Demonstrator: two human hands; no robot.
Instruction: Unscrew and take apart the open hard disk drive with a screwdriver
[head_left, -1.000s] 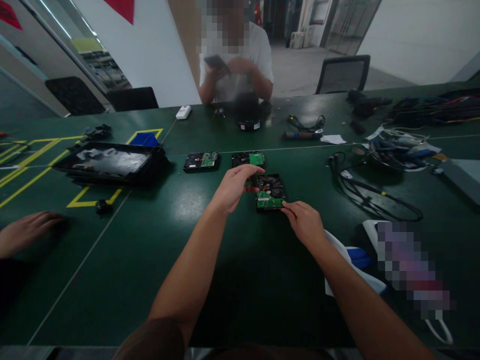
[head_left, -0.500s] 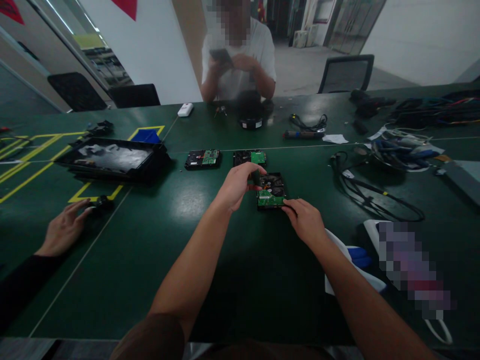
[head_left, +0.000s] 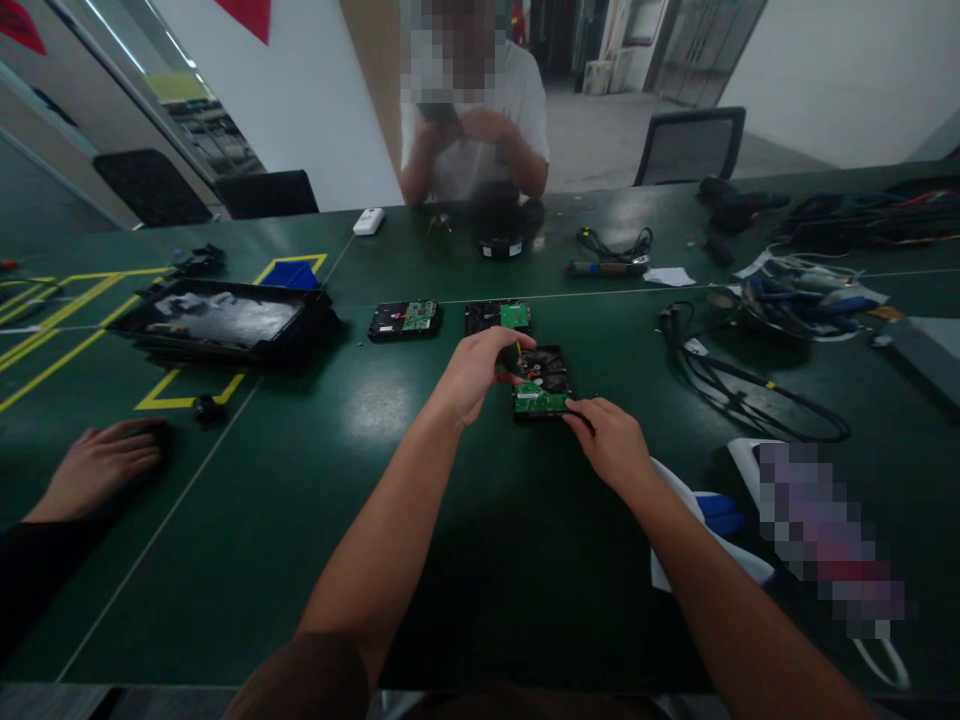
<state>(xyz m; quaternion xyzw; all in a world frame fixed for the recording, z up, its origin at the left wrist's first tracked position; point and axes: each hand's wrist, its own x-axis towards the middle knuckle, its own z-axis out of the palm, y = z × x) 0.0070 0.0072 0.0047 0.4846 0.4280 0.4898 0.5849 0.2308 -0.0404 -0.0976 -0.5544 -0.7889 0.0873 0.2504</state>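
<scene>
A hard drive [head_left: 541, 381] lies board-side up on the green table, its green circuit board toward me. My left hand [head_left: 472, 372] hovers at the drive's left edge, fingers pinched on a small red-handled tool whose tip touches the drive. My right hand [head_left: 609, 440] rests at the drive's near right corner, fingers curled against its edge. Two more hard drives [head_left: 403, 320] [head_left: 497, 316] lie just beyond.
A black tray [head_left: 225, 322] sits at the left inside yellow floor-tape marks. A co-worker's hand [head_left: 97, 465] lies flat at the far left by a small black part [head_left: 203, 408]. Black cables [head_left: 739, 385] coil at the right. A seated person [head_left: 472, 130] is across the table.
The co-worker's hand at the left has pulled back from the small black part and lies flat. My own hands have barely moved on the drive.
</scene>
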